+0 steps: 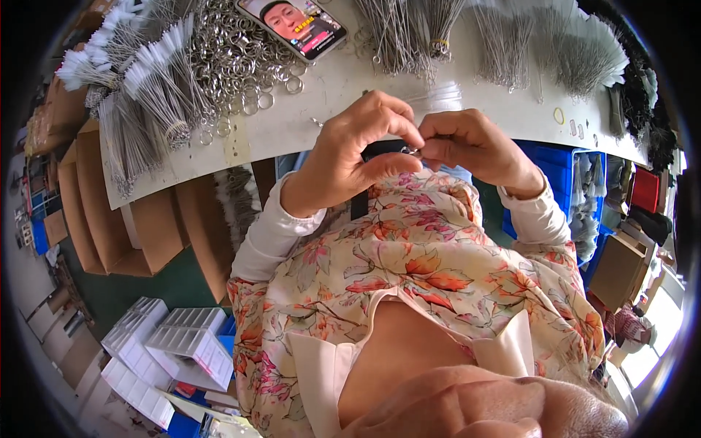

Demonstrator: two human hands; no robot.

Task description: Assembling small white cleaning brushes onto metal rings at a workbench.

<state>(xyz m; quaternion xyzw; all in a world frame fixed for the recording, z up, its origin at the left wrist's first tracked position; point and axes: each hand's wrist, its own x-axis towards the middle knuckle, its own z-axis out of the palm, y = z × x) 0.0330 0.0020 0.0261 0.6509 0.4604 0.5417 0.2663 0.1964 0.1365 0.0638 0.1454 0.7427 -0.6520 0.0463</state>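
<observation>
Head view: left hand [350,153] and right hand [471,146] met fingertip to fingertip at the white table [292,128] edge, both pinched shut on a small metal ring [414,151], kept close for fine work. Loose rings [234,51] and wire brushes [146,95] lay within reach; phone [292,25] propped beyond.

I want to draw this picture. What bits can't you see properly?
- Small metal piece, head view: too tiny, pinched between left hand and right hand.
- Phone: cut off by the top edge.
- Boxes, lower left: contents blurred.
</observation>
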